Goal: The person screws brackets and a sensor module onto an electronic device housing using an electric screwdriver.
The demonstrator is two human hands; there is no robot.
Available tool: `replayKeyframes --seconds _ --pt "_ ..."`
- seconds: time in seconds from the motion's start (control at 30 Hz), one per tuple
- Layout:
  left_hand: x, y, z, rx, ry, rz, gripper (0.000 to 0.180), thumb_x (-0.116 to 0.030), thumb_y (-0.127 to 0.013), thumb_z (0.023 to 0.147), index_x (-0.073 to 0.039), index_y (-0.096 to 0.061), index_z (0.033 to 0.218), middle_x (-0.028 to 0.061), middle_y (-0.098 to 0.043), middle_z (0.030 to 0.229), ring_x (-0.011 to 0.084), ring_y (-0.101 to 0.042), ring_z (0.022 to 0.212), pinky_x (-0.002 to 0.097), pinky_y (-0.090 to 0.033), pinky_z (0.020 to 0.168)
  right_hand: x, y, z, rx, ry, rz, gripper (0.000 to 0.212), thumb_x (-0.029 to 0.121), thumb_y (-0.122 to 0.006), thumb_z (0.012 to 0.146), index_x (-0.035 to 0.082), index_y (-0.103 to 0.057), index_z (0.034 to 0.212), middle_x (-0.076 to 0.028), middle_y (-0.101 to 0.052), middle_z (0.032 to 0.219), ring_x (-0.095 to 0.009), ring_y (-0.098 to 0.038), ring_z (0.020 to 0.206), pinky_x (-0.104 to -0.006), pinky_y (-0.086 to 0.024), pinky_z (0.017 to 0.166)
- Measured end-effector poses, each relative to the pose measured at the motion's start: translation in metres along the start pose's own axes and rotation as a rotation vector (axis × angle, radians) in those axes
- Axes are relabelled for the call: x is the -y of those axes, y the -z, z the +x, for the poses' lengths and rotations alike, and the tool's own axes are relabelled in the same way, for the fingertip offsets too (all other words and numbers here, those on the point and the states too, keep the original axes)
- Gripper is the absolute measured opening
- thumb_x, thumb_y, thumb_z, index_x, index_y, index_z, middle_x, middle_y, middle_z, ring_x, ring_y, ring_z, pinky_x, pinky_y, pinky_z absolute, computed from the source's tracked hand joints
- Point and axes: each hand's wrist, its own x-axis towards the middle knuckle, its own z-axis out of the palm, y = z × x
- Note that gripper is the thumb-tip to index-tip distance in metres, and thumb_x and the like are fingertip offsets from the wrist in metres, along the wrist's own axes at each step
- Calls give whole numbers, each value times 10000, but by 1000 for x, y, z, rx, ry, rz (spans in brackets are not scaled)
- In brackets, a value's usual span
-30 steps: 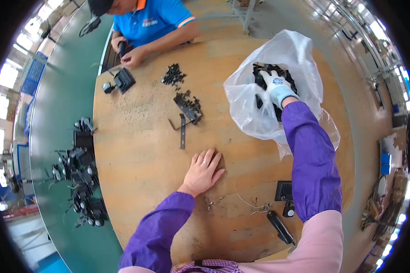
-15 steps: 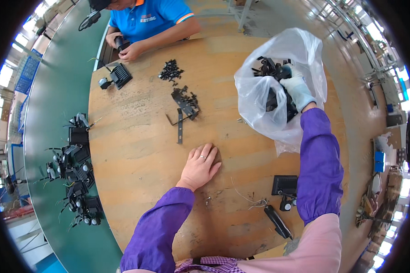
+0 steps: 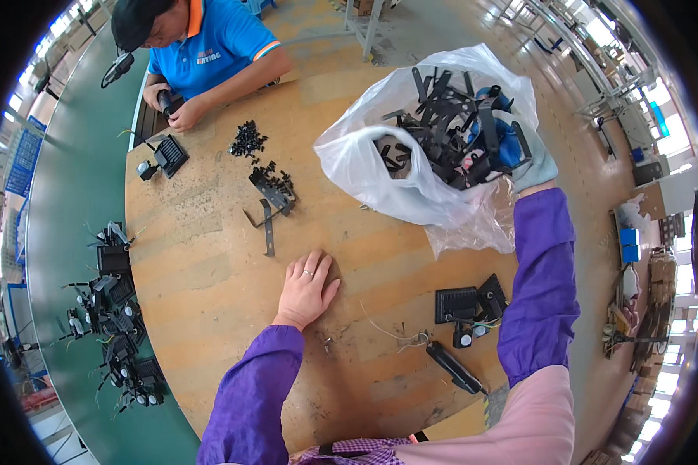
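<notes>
My left hand [image 3: 304, 291], bare with a ring on one finger, lies flat on the wooden table with its fingers stretched out and nothing held. At the right, my gloved right hand [image 3: 537, 147] is inside a translucent plastic bag [image 3: 357, 159], among many black metal brackets [image 3: 450, 116]. Blue parts of the glove show between the brackets, and some brackets lie across it. Its fingers are mostly hidden, so I cannot tell whether they grip any. Ahead of my left hand lie a flat black strip bracket [image 3: 268, 229] and a wider bracket [image 3: 275, 192] with small black screws around it.
A black power screwdriver [image 3: 451, 367] with a cord lies near right, below black lamp units [image 3: 456, 304]. Several similar lamps [image 3: 120, 310] stand on the green surface at left. A pile of screws [image 3: 248, 139] sits farther off. A co-worker [image 3: 217, 62] handles a dark tool beside another lamp [image 3: 169, 156].
My view has shifted rightward. The bag's mouth is wider, and more brackets show, raised around my right hand. My left hand stays flat on the table.
</notes>
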Motion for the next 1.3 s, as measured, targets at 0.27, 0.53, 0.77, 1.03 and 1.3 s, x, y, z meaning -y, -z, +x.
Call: replayKeyframes --seconds 0.27,0.53,0.77,1.03,1.3 --pt "5 7 -4 4 32 -24 510 -299 -636 855 -27 -514 1269 145 -473 1325 357 -471 1161 447 -372 1002 3 -55 -70 316 -89 -490 327 64 -610 747 46 -546 1067 -11 -508 981 -101 -496 900 -226 -411 834" --pt "3 3 -2 14 35 -46 553 -328 -637 855 -9 -492 1282 155 -469 1331 364 -467 1171 444 -369 1008 19 -70 -130 4 409 -176 243 103 -707 770 70 -544 946 -23 -505 913 -143 -512 841 -251 -446 728" --pt "10 -2 -8 11 62 -38 588 -332 -639 848 10 -476 1297 167 -479 1319 338 -459 1210 431 -363 1028 -16 -120 -164 347 83 -152 398 -91 -656 697 69 -548 1045 -19 -547 931 -100 -538 770 -234 -456 655" --pt "3 2 -1 -44 99 -249 445 -62 -595 784 -5 -533 1221 184 -459 1313 393 -477 1149 441 -413 989 -127 -139 -175 525 154 -814 372 -87 -579 708 34 -540 1057 -134 -570 930 -258 -590 843 -327 -483 749" --pt "12 0 -8 -58 80 -166 555 -24 -581 767 3 -441 1303 186 -456 1302 386 -461 1166 439 -393 1008 -154 -150 -165 563 388 -1765 412 118 -689 690 143 -590 1090 -105 -553 1012 -292 -569 929 -428 -462 717"
